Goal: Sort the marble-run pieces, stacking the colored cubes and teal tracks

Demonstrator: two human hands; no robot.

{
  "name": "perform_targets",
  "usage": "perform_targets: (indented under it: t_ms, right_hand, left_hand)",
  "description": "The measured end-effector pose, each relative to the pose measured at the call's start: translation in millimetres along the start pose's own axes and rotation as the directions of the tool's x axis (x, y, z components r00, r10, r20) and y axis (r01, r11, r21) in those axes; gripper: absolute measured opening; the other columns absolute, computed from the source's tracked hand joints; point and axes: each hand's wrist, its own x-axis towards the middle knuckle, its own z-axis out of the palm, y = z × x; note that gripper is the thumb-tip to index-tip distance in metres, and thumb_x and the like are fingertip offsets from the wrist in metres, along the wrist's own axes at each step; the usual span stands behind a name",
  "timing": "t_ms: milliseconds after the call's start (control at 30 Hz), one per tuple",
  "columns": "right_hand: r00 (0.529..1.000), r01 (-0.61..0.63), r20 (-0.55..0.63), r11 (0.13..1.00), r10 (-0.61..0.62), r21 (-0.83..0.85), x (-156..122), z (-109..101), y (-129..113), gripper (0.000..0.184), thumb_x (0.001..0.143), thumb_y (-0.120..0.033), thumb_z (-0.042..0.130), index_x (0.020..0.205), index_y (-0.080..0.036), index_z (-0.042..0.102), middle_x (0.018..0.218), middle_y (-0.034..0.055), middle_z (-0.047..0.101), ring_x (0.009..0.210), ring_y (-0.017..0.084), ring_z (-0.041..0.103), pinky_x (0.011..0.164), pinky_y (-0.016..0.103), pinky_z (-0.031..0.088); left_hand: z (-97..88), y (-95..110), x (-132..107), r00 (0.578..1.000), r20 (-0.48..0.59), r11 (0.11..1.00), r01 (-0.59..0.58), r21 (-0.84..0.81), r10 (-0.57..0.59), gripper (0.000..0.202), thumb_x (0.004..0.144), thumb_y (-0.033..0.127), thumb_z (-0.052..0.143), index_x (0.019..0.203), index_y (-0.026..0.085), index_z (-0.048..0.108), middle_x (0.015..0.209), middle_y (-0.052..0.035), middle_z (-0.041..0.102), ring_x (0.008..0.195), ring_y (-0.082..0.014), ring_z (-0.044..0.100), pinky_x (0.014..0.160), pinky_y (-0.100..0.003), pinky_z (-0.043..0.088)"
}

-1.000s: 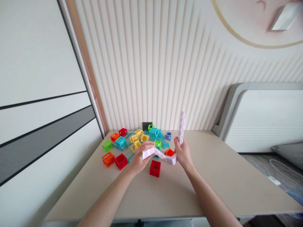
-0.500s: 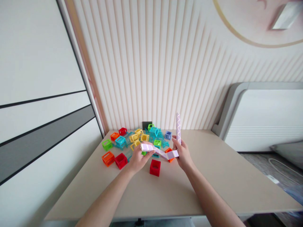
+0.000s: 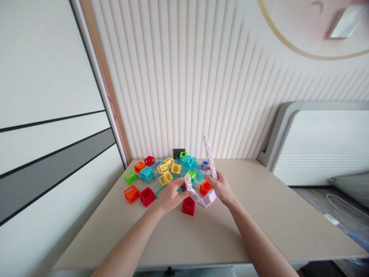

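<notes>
A lilac and white snake puzzle (image 3: 210, 157) made of wedge segments hangs between my two hands above the table. Its straight length points up and leans left, and its lower part bends into a hook. My left hand (image 3: 172, 195) pinches the short end between thumb and fingers. Wrapped round the base of the long upright part is my right hand (image 3: 221, 186). Just below the puzzle a red cube frame (image 3: 188, 206) sits on the table, partly covered by it. Behind the bend lies an orange cube frame (image 3: 205, 187).
Several coloured cube frames, such as a yellow one (image 3: 165, 178) and a green one (image 3: 130, 177), lie with teal transparent pieces (image 3: 197, 169) on the beige table (image 3: 276, 223). A small black object (image 3: 179, 153) stands by the ribbed wall (image 3: 184, 77).
My left hand has moved right, toward my right hand, swinging the short end upward. The long part now tilts left, and the lower bend has dropped and curved more.
</notes>
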Motion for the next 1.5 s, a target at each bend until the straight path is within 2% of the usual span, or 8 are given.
perform_targets:
  t_ms: [100, 400, 967, 1100, 1233, 1300, 1400, 1500]
  right_hand:
    - [0.991, 0.119, 0.071, 0.992, -0.116, -0.042, -3.9, 5.3, 2.9, 0.041, 0.078, -0.048, 0.069, 0.103, -0.016, 0.066, 0.074, -0.0005, 0.061, 0.062, 0.016, 0.052, 0.059, 0.027, 0.044]
    - [0.955, 0.269, -0.083, 0.948, -0.285, -0.171, -14.7, 15.2, 9.0, 0.039, 0.09, -0.049, 0.055, 0.113, -0.018, 0.062, 0.09, 0.0055, 0.069, 0.072, 0.021, 0.062, 0.065, 0.03, 0.048]
    - [0.944, 0.329, 0.074, 0.894, -0.322, -0.302, -29.8, 15.1, 19.5, 0.039, 0.09, -0.053, 0.051, 0.112, -0.022, 0.062, 0.063, 0.0037, 0.063, 0.053, 0.023, 0.055, 0.06, 0.037, 0.043]
    - [0.941, 0.28, -0.105, 0.915, -0.321, -0.29, -24.1, 22.0, 24.6, 0.03, 0.096, -0.049, 0.043, 0.104, -0.023, 0.056, 0.066, 0.0012, 0.061, 0.055, 0.02, 0.055, 0.057, 0.032, 0.043]
    - [0.89, 0.218, -0.358, 0.953, -0.282, -0.211, -15.3, 28.6, 27.2, 0.033, 0.098, -0.052, 0.036, 0.104, -0.023, 0.05, 0.082, 0.003, 0.061, 0.068, 0.02, 0.058, 0.062, 0.031, 0.047]
    - [0.886, 0.224, -0.374, 0.959, -0.275, -0.175, -13.2, 30.1, 25.6, 0.034, 0.098, -0.053, 0.036, 0.105, -0.022, 0.049, 0.09, 0.0049, 0.061, 0.077, 0.02, 0.06, 0.068, 0.032, 0.05]
    - [0.93, 0.221, -0.277, 0.97, -0.241, -0.1, -12.9, 29.8, 21.2, 0.038, 0.097, -0.057, 0.038, 0.105, -0.022, 0.052, 0.093, 0.005, 0.063, 0.081, 0.021, 0.061, 0.069, 0.031, 0.051]
    - [0.96, 0.217, -0.176, 0.976, -0.219, -0.027, -12.4, 26.6, 17.4, 0.044, 0.097, -0.058, 0.038, 0.107, -0.02, 0.057, 0.098, 0.0076, 0.067, 0.084, 0.022, 0.064, 0.072, 0.032, 0.053]
  left_hand:
    - [5.7, 3.7, 1.6, 0.995, 0.104, 0.999, 0.007, 0.042, -0.011, 0.03, 0.088, 0.046, 0.064, 0.081, 0.017, 0.066, 0.075, -0.0007, 0.062, 0.069, -0.0152, 0.055, 0.066, -0.025, 0.043]
    - [8.7, 14.9, 4.5, 0.976, 0.09, 0.98, 0.198, 0.009, -0.198, 0.039, 0.087, 0.051, 0.061, 0.073, 0.015, 0.065, 0.063, 0.0021, 0.056, 0.061, -0.0133, 0.047, 0.058, -0.023, 0.034]
    - [0.1, 6.7, 2.9, 0.936, 0.326, 0.98, 0.173, -0.095, -0.134, 0.039, 0.088, 0.051, 0.062, 0.072, 0.015, 0.068, 0.061, 0.0025, 0.053, 0.057, -0.0112, 0.046, 0.053, -0.022, 0.033]
    - [5.9, 3.7, 1.4, 0.955, 0.251, 0.918, 0.234, -0.321, -0.156, 0.042, 0.088, 0.052, 0.063, 0.113, 0.019, 0.067, 0.095, -0.0053, 0.07, 0.082, -0.0197, 0.065, 0.069, -0.027, 0.05]
    - [12.4, 6.3, 0.4, 0.979, 0.189, 0.808, 0.17, -0.564, -0.075, 0.09, 0.078, 0.056, 0.074, 0.151, 0.027, 0.031, 0.143, -0.0156, 0.052, 0.124, -0.0305, 0.057, 0.099, -0.044, 0.05]
    - [13.3, 8.7, 1.0, 0.991, 0.122, 0.843, 0.115, -0.525, -0.059, 0.096, 0.072, 0.053, 0.08, 0.151, 0.026, 0.032, 0.148, -0.016, 0.047, 0.132, -0.0316, 0.05, 0.107, -0.047, 0.044]
    - [10.0, 8.4, 3.0, 0.995, -0.044, 0.939, 0.073, -0.337, -0.093, 0.071, 0.076, 0.048, 0.078, 0.138, 0.025, 0.051, 0.143, -0.0123, 0.052, 0.133, -0.0296, 0.048, 0.109, -0.044, 0.042]
    - [3.0, 2.7, 4.6, 0.978, -0.101, 0.943, 0.147, -0.299, -0.185, 0.048, 0.083, 0.051, 0.069, 0.119, 0.021, 0.064, 0.115, -0.0081, 0.067, 0.096, -0.0217, 0.067, 0.078, -0.03, 0.055]
